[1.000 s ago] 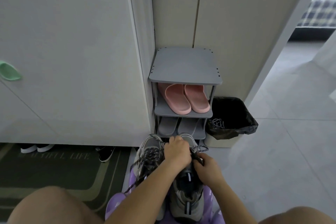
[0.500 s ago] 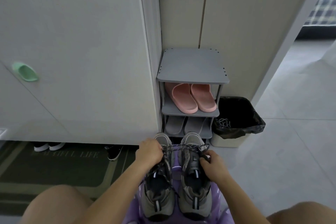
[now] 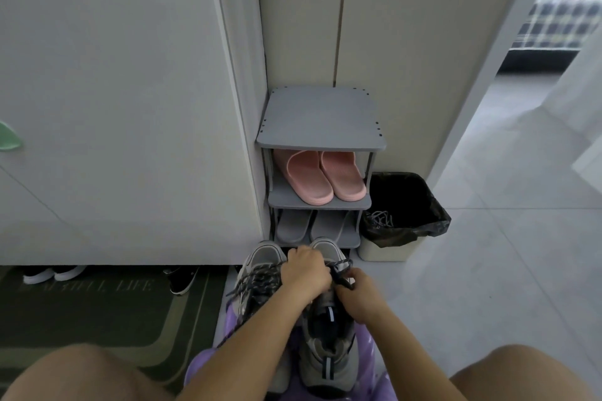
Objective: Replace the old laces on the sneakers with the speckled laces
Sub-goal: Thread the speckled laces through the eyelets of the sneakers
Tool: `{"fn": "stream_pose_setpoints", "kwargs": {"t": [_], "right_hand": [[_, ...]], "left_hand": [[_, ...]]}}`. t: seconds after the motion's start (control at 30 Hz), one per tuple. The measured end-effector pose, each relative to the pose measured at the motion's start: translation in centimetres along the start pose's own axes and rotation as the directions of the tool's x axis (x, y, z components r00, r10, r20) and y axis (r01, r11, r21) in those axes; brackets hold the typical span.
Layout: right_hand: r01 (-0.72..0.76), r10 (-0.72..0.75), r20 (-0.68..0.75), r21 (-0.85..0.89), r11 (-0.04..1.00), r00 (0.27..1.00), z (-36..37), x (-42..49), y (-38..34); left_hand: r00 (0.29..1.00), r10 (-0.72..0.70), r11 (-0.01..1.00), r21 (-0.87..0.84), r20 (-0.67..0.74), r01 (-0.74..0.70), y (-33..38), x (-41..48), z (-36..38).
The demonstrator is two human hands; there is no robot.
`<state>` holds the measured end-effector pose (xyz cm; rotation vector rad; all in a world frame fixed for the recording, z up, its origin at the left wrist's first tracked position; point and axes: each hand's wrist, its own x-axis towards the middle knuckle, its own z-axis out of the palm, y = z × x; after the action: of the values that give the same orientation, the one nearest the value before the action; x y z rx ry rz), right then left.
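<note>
Obs. 1: The grey shoe rack [image 3: 321, 117] stands in the corner against the wall and serves as reference.

Obs. 2: Both sneakers sit directly in front of the rack's bottom shelf, toes pointing at it, on a purple stool [image 3: 369, 355] between my bare knees. The left sneaker [image 3: 262, 257] lies nearer the rack's left leg. The right sneaker [image 3: 329, 355] is in line with the rack's right half, its heel toward me.

Obs. 3: The speckled laces [image 3: 260, 280] criss-cross the left sneaker's eyelets, with loose ends trailing down its side away from the rack. A further run of the same lace crosses the right sneaker just in front of the rack.

Obs. 4: My left hand [image 3: 304, 272] is closed in a fist, knuckles up, over the right sneaker's forefoot. Its fingers are curled round the lace, which comes out at the hand's right side.

Obs. 5: My right hand [image 3: 360, 298] sits a little further from the rack, beside the tongue, thumb and fingertips pinching a dark stretch of the lace. The two hands nearly touch.

Obs. 6: On the rack's middle shelf are pink slippers [image 3: 321, 177], and on the bottom shelf grey slippers [image 3: 309, 226].

Obs. 7: Just right of the rack is a bin [image 3: 387, 251] with a black liner. A tangle of pale laces [image 3: 379, 218] lies on the side nearest the rack.

Obs. 8: Left of the rack, a green mat [image 3: 97, 312] covers the floor.
</note>
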<state>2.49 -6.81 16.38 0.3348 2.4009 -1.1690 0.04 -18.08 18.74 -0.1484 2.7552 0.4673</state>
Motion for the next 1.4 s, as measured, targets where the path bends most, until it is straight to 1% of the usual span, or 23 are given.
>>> {"fn": "stream_pose_setpoints", "kwargs": {"t": [0.13, 0.23, 0.4, 0.5, 0.63, 0.7, 0.77, 0.87, 0.97, 1.07, 1.1, 1.13, 1.2, 1.23, 1.3, 1.37, 1.4], "right_hand": [[-0.024, 0.024, 0.027, -0.009, 1.0, 0.999, -0.1, 0.1, -0.1], [-0.023, 0.023, 0.033, -0.008, 1.0, 0.999, -0.1, 0.2, -0.1], [0.022, -0.022, 0.007, -0.047, 0.999, 1.0, -0.1, -0.2, -0.2], [0.086, -0.089, -0.011, -0.126, 0.988, 0.996, -0.4, -0.6, -0.3], [0.134, -0.149, -0.039, -0.249, 0.959, 0.988, -0.5, -1.2, -0.5], [0.139, -0.158, -0.039, -0.305, 0.942, 0.987, -0.4, -1.2, -0.6], [0.139, -0.159, -0.033, -0.326, 0.935, 0.987, -0.4, -1.1, -0.7], [0.153, -0.173, -0.036, -0.311, 0.938, 0.984, -0.1, -1.2, -0.8], [0.155, -0.174, -0.037, -0.307, 0.939, 0.984, 0.0, -1.4, -0.9], [0.164, -0.181, -0.031, -0.295, 0.941, 0.983, -0.1, -1.5, -0.9], [0.168, -0.179, -0.015, -0.278, 0.946, 0.984, -0.3, -1.6, -1.1], [0.172, -0.176, 0.006, -0.253, 0.952, 0.984, -0.5, -1.6, -1.1], [0.143, -0.14, 0.029, -0.193, 0.971, 0.99, -0.9, -1.4, -1.1], [0.116, -0.114, 0.021, -0.162, 0.98, 0.993, -1.1, -1.3, -1.1], [0.078, -0.081, -0.022, -0.116, 0.99, 0.996, -1.3, -1.1, -0.9], [0.068, -0.077, -0.071, -0.12, 0.991, 0.995, -1.6, -1.0, -0.8], [0.078, -0.089, -0.091, -0.123, 0.989, 0.992, -1.8, -0.9, -0.9]], "left_hand": [[1.0, -0.018, 0.996, -0.093, -0.024, 0.016, -2.9, -0.2, -1.5], [1.0, 0.01, 0.995, -0.094, -0.03, -0.013, -5.2, -1.8, -2.1], [0.989, 0.074, 0.992, -0.09, -0.128, -0.086, -6.8, -3.5, -1.4], [0.994, 0.081, 0.993, -0.077, -0.069, -0.086, -6.6, -3.2, -1.7], [0.998, 0.06, 0.998, 0.016, 0.024, -0.06, -6.3, -2.6, -2.1], [0.998, 0.057, 0.998, 0.021, 0.021, -0.057, -6.3, -2.5, -2.3], [0.998, 0.055, 0.998, -0.012, -0.01, -0.055, -6.5, -2.4, -2.6], [0.999, 0.027, 0.998, -0.06, -0.033, -0.029, -7.3, -2.4, -3.0], [1.0, 0.018, 0.999, -0.048, -0.014, -0.018, -7.8, -2.5, -2.8], [0.992, 0.123, 0.992, 0.025, 0.039, -0.124, -7.3, -2.7, -2.5], [0.988, 0.145, 0.989, 0.016, 0.045, -0.146, -7.1, -2.6, -2.5], [0.988, 0.155, 0.988, -0.009, 0.022, -0.155, -7.0, -2.3, -2.4], [0.991, 0.112, 0.987, -0.111, -0.074, -0.119, -6.8, -1.3, -2.4], [0.993, 0.083, 0.988, -0.122, -0.082, -0.093, -6.8, -1.0, -2.4], [0.997, 0.082, 0.993, -0.08, -0.008, -0.082, -6.6, -0.4, -2.3], [0.997, 0.072, 0.997, -0.021, 0.027, -0.072, -6.5, 0.1, -2.7], [0.997, 0.067, 0.997, -0.043, 0.025, -0.066, -6.2, 0.2, -3.1]]}}
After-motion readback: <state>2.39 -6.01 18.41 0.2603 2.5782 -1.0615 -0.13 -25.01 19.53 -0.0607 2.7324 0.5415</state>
